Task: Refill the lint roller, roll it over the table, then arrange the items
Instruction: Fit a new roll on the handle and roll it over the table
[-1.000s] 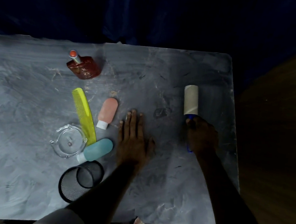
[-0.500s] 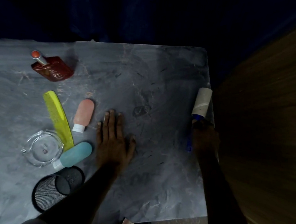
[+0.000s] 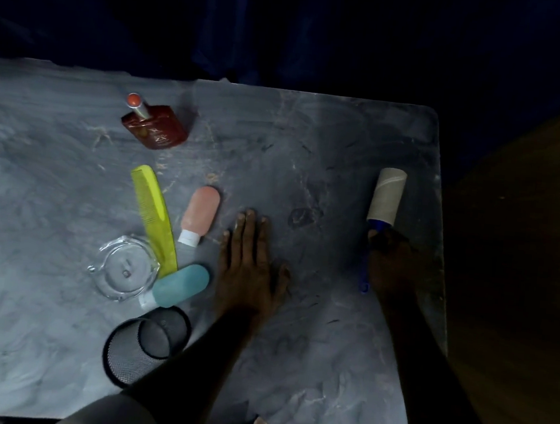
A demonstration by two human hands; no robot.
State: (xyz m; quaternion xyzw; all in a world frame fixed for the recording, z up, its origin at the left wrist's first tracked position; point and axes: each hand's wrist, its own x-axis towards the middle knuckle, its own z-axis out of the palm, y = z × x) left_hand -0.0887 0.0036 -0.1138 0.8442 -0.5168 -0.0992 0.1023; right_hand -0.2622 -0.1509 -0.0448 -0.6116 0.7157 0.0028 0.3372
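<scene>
The lint roller [image 3: 385, 198] has a pale cardboard-coloured roll and a blue handle, and it lies near the right edge of the grey marble table [image 3: 308, 368]. My right hand [image 3: 390, 261] is closed around the blue handle, with the roll pointing away from me. My left hand [image 3: 249, 267] rests flat on the table centre, fingers spread, holding nothing. Left of it lie a pink tube [image 3: 200, 214], a teal tube [image 3: 179, 286], a yellow comb [image 3: 155, 215], a glass ashtray [image 3: 124, 267] and a red perfume bottle [image 3: 155, 124].
A black mesh cup [image 3: 142, 349] lies on its side near the front edge, beside my left forearm. The table's right edge runs just past the roller, with wooden floor [image 3: 522, 269] beyond. Dark blue curtain hangs behind the table.
The roller in my right hand has shifted along the table's right side, from near the very edge back inward. My left hand stays flat in place. The view has swung back leftward.
</scene>
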